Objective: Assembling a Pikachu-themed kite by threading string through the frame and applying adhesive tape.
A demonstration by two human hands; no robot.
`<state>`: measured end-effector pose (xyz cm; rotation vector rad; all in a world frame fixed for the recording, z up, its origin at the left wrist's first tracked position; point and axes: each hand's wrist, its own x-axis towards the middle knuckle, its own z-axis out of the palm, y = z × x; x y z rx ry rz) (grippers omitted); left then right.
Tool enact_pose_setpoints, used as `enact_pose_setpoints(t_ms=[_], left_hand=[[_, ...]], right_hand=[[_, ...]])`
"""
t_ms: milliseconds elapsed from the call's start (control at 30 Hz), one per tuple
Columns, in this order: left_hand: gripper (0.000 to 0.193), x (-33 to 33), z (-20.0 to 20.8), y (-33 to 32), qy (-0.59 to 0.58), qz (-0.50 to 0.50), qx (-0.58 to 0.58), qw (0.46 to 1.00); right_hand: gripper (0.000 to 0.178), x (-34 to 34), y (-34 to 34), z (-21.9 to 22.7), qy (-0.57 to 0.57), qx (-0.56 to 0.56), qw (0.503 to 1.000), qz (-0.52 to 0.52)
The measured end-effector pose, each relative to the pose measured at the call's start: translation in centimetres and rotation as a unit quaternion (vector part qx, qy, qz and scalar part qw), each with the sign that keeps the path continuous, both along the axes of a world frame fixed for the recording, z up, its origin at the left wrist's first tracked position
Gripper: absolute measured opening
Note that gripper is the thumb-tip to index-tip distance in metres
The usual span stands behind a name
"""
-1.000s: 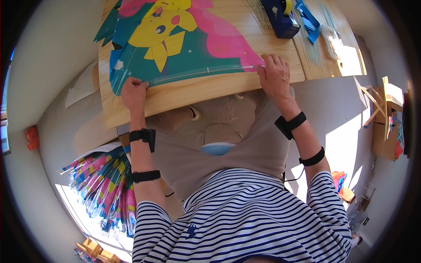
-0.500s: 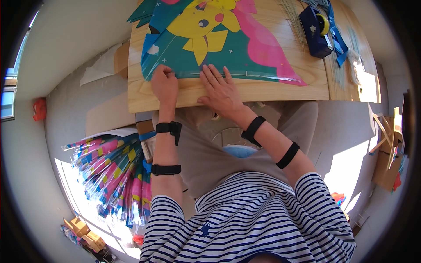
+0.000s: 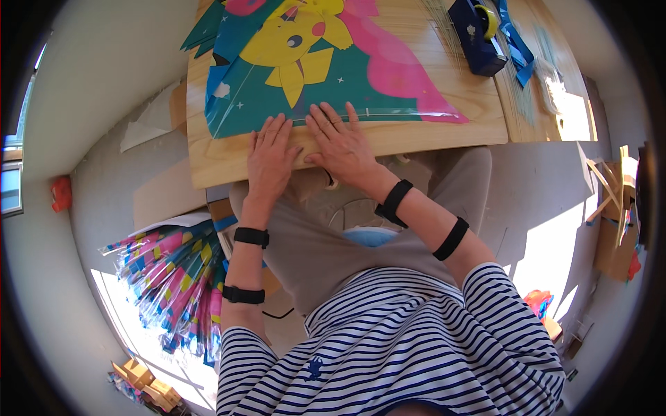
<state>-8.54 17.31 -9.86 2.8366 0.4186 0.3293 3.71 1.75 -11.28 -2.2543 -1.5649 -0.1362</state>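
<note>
A thin, glossy printed sheet (image 3: 361, 90), green and pink with a yellow cartoon figure, lies on the wooden table (image 3: 444, 135). Its near edge has a clear strip and a small white mark along it. My left hand (image 3: 270, 159) rests palm down, its fingertips on that edge left of the middle. Just to its right, my right hand (image 3: 343, 142) presses flat on the same edge, fingers stretched out. The two thumbs are close together. Neither hand grips anything.
A dark blue tape dispenser (image 3: 479, 45) with yellow tape stands far right, beside thin rods (image 3: 440, 28) and a blue strap (image 3: 515, 41). Below the table's left side hangs a bundle of similar printed sheets in clear wrap (image 3: 173, 277). Cardboard boxes (image 3: 142, 378) sit lower left.
My left hand has opened from a closed pinch at the sheet's left corner, moved right and flattened beside my right hand. The right hand stays pressed on the edge.
</note>
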Motion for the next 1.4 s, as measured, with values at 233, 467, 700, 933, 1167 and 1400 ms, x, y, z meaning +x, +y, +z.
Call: enact_pose_setpoints(t_ms=[233,467,700,933,1167,1400], left_hand=[[0.053,0.2,0.3,-0.2,0.006,0.009,-0.014,1.0],[0.05,0.3,0.5,-0.1,0.02,0.008,-0.014,1.0],[0.05,0.3,0.7,-0.4,0.023,0.006,-0.013,1.0],[0.048,0.1,1.4,-0.6,0.052,0.01,-0.009,0.999],[0.05,0.4,1.3,-0.3,0.042,0.002,-0.016,0.999],[0.055,1.2,2.6,-1.9,0.001,-0.01,-0.048,0.999]], right_hand=[[0.081,1.9,-5.2,-0.2,-0.003,0.006,0.998,-0.057],[0.082,3.4,-9.1,-0.5,0.026,0.017,0.995,-0.096],[0.078,6.0,-14.8,-0.3,0.008,-0.038,0.976,-0.215],[0.074,7.4,-18.1,0.1,0.003,-0.094,0.94,-0.328],[0.056,12.6,-22.2,1.5,0.063,-0.003,0.875,-0.48],[0.048,26.5,-21.1,6.5,0.134,0.189,0.825,-0.516]])
